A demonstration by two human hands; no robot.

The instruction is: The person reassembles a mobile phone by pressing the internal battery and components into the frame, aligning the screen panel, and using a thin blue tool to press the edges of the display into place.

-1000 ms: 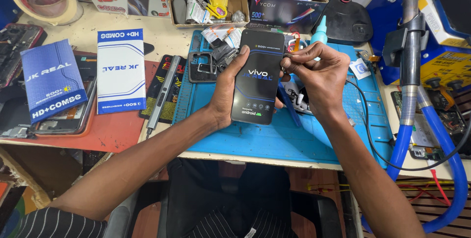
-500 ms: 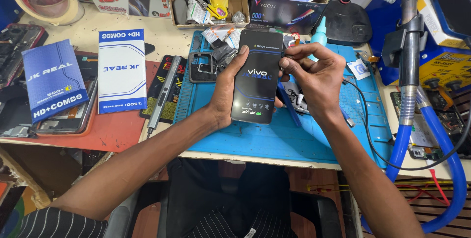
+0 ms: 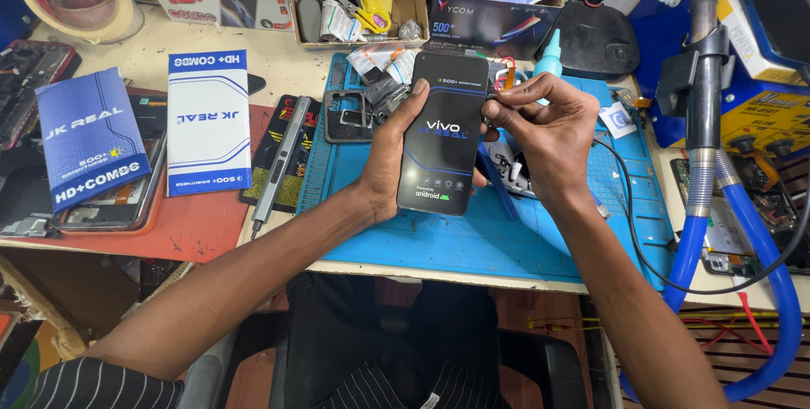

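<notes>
The left hand [image 3: 390, 156] gripped a black phone [image 3: 441, 131] upright above the blue mat [image 3: 506, 240], while the right hand [image 3: 540, 135] pinched the phone's right edge with curled fingers.

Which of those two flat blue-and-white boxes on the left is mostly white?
The right-hand box, lying flat nearer the left hand. The other box, further left, is nearly all blue.

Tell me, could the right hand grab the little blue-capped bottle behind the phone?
Probably yes. The right hand pinches the phone at its edge, and the bottle stands just beyond its knuckles with nothing between, though it must let go first.
</notes>
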